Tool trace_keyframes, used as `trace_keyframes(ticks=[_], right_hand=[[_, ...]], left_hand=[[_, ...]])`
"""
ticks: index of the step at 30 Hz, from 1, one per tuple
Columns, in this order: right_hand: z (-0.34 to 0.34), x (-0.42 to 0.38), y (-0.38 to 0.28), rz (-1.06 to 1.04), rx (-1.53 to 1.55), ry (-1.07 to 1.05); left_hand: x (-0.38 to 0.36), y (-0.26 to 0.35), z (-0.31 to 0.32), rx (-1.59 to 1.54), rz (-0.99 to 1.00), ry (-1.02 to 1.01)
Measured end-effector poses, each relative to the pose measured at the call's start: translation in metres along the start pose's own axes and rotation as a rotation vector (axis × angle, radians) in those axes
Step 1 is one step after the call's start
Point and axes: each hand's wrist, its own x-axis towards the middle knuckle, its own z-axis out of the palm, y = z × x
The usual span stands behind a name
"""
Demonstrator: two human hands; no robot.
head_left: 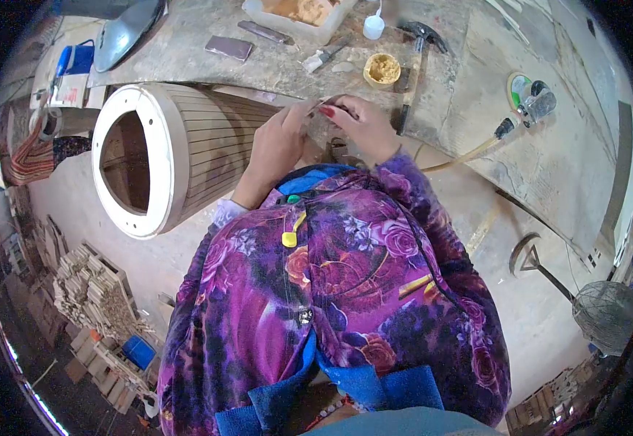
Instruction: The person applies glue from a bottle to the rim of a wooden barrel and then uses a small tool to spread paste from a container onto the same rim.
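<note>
My left hand [276,149] and my right hand [363,127] meet at the near edge of the workbench [280,73]. The fingers of both are bent together around something small that I cannot make out. Beside my left hand lies a large slatted wooden drum-like piece [211,131], its white ring end [173,138] facing left with a wide opening. Just beyond my right hand stands a small tub of tan paste [383,69]. A brush or putty knife [325,57] lies to the left of the tub.
A hammer [419,43] lies right of the tub. Farther right is a clear glass-like bottle [539,105] with a hose. A plastic tray [305,18] sits at the back. Wood pieces [95,291] are stacked on the floor at left; a wire-caged fan [608,316] is at lower right.
</note>
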Motion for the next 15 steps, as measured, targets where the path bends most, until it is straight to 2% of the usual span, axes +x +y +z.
trace_keyframes(ticks=[1, 2, 3, 4, 5, 6, 7, 8, 12, 13, 15], right_hand=[[-0.008, -0.004, -0.004, 0.004, 0.001, -0.004], [-0.017, -0.01, -0.005, 0.007, -0.013, 0.135], [-0.026, -0.013, -0.003, 0.008, -0.027, 0.273], [-0.036, -0.013, 0.002, 0.01, -0.025, 0.266], [-0.047, -0.011, 0.008, -0.087, -0.29, 0.446], [-0.056, -0.007, 0.014, -0.188, -0.557, 0.623], [-0.06, 0.0, 0.022, -0.188, -0.556, 0.617], [-0.061, 0.009, 0.035, -0.15, -0.613, 0.582], [-0.051, 0.036, 0.067, -0.053, -0.68, 0.514], [-0.047, 0.034, 0.064, -0.136, -0.813, 0.578], [-0.04, 0.031, 0.059, -0.197, -0.793, 0.553]], left_hand=[[0.0, 0.001, -0.002, -0.039, -0.033, -0.007], [-0.002, 0.0, -0.004, -0.04, -0.039, -0.009], [-0.005, -0.001, -0.007, -0.214, -0.157, -0.023], [-0.007, -0.002, -0.01, -0.388, -0.275, -0.034], [-0.01, -0.002, -0.012, -0.387, -0.282, -0.033], [-0.012, -0.003, -0.014, -0.509, -0.386, -0.039], [-0.014, -0.003, -0.016, -0.631, -0.49, -0.044], [-0.017, -0.003, -0.017, -0.63, -0.497, -0.041], [-0.027, -0.006, -0.023, -0.723, -0.411, 0.035], [-0.03, -0.006, -0.025, -0.776, -0.353, 0.073], [-0.033, -0.004, -0.037, -0.7, -0.374, 0.072]])
